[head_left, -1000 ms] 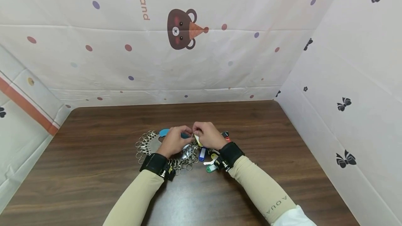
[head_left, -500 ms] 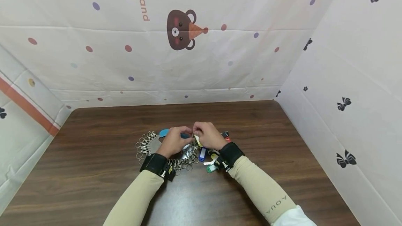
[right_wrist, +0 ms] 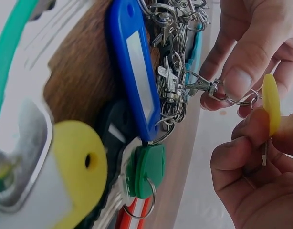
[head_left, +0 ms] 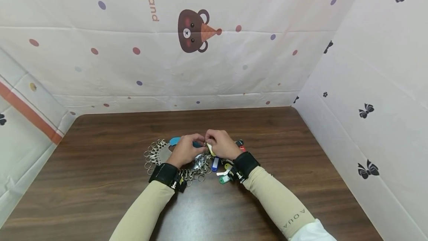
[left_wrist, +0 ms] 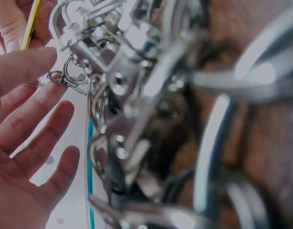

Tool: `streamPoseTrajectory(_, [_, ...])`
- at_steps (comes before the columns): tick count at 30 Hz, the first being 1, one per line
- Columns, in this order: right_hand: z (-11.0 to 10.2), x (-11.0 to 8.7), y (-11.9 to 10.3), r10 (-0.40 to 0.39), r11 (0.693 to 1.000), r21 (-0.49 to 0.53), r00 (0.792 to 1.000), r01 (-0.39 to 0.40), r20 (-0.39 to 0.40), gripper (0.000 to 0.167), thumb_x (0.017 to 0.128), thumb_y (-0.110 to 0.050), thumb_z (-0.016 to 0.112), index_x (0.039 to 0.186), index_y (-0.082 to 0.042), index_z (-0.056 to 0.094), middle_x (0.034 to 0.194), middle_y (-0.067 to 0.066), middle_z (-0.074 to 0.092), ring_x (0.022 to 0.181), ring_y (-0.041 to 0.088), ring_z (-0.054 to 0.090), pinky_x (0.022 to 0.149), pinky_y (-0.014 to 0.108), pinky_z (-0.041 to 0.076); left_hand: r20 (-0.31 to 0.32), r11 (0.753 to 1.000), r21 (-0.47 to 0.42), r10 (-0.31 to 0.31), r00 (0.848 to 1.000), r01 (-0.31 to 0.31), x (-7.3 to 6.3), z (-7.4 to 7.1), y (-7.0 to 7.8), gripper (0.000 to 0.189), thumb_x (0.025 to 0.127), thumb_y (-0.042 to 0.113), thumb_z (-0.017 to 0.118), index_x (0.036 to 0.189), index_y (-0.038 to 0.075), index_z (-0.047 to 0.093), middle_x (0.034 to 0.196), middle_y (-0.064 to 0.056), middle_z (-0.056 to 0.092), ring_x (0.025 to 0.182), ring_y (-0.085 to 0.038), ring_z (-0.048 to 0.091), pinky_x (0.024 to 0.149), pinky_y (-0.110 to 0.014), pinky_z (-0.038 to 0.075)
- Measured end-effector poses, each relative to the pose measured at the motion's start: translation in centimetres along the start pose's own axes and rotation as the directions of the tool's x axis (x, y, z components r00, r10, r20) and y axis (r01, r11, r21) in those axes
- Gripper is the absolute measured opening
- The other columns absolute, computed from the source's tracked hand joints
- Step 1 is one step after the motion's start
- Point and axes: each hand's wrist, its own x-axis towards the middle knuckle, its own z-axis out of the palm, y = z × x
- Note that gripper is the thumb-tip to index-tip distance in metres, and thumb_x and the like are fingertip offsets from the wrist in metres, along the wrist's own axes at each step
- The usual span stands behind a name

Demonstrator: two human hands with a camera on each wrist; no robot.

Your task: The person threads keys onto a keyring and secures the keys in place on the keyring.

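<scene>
My left hand pinches a key ring between thumb and finger. That ring hangs from a silver swivel clasp on a rack of clasps and rings. Meeting it from the right, my right hand pinches a yellow key tag, and a bit of a key shows below it. A small loop at the tag's edge overlaps the key ring. In the left wrist view the left hand's other fingers spread beside the clasps. The flat grey plate of the rack lies partly under the left hand.
Beside the clasps lie a blue key tag, a green tag, a red tag and a black piece. A flat blue piece shows behind the left hand. Printed cloth walls border the brown table.
</scene>
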Motion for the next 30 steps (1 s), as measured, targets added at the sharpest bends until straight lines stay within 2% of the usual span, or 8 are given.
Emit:
streamPoseTrajectory(8, [0.1, 0.0, -0.1, 0.012, 1.0, 0.009, 1.0, -0.012, 0.003, 0.015, 0.102, -0.001, 0.059, 0.09, -0.009, 0.064, 0.086, 0.005, 0.062, 0.075, 0.016, 0.056, 0.068, 0.026, 0.045, -0.009, 1.0, -0.005, 0.011, 1.0, -0.011, 0.0, 0.0, 0.0, 0.024, 0.091, 0.019, 0.082, 0.113, 0.011, 0.079, 0.105, -0.006, 0.08, 0.098, -0.023, 0.075, 0.082, -0.04, 0.061])
streamPoseTrajectory(16, [0.2, 0.1, 0.1, 0.005, 1.0, 0.002, 1.0, -0.005, 0.012, 0.016, 0.101, 0.0, 0.06, 0.089, -0.01, 0.063, 0.086, 0.005, 0.064, 0.075, 0.015, 0.056, 0.068, 0.026, 0.045, 0.004, 0.999, 0.016, 0.033, 0.999, -0.033, 0.1, -0.1, -0.3, 0.024, 0.094, 0.023, 0.078, 0.115, 0.01, 0.08, 0.114, -0.008, 0.08, 0.107, -0.027, 0.075, 0.09, -0.044, 0.061])
streamPoseTrajectory(20, [0.1, 0.1, 0.1, -0.002, 1.0, 0.002, 1.0, 0.002, 0.026, 0.016, 0.102, 0.0, 0.059, 0.09, -0.01, 0.064, 0.087, 0.005, 0.064, 0.074, 0.015, 0.056, 0.068, 0.026, 0.045, -0.003, 0.999, 0.038, 0.038, 0.999, -0.038, 0.1, -0.1, -0.5, 0.024, 0.096, 0.026, 0.076, 0.114, 0.01, 0.08, 0.113, -0.008, 0.08, 0.104, -0.026, 0.075, 0.087, -0.043, 0.061])
streamPoseTrajectory(23, [-0.1, 0.0, 0.1, -0.001, 1.0, 0.002, 0.999, 0.001, 0.036, 0.017, 0.103, 0.0, 0.058, 0.09, -0.01, 0.064, 0.086, 0.006, 0.064, 0.073, 0.014, 0.055, 0.067, 0.025, 0.045, 0.002, 0.999, 0.042, 0.028, 1.0, -0.028, 0.1, -0.1, -0.6, 0.026, 0.095, 0.03, 0.077, 0.111, 0.01, 0.082, 0.109, -0.007, 0.081, 0.095, -0.024, 0.075, 0.081, -0.038, 0.061])
streamPoseTrajectory(26, [-0.8, 0.2, 0.1, 0.012, 1.0, -0.017, 0.998, -0.011, 0.061, 0.018, 0.103, -0.001, 0.058, 0.091, -0.011, 0.066, 0.088, 0.007, 0.066, 0.073, 0.014, 0.056, 0.069, 0.027, 0.047, 0.012, 0.999, 0.051, 0.003, 1.0, -0.004, 0.0, -0.2, -0.6, 0.028, 0.093, 0.032, 0.079, 0.111, 0.01, 0.081, 0.109, -0.008, 0.081, 0.095, -0.023, 0.075, 0.08, -0.037, 0.061])
streamPoseTrajectory(30, [-2.3, 0.7, 0.3, 0.038, 0.997, -0.078, 0.989, -0.026, 0.144, 0.017, 0.103, -0.002, 0.059, 0.096, -0.01, 0.072, 0.097, 0.008, 0.072, 0.082, 0.016, 0.061, 0.078, 0.033, 0.053, 0.031, 0.997, 0.078, -0.031, 0.999, 0.029, 0.0, -0.4, -0.6, 0.024, 0.093, 0.026, 0.079, 0.112, 0.011, 0.08, 0.112, -0.008, 0.079, 0.096, -0.022, 0.075, 0.08, -0.038, 0.061])
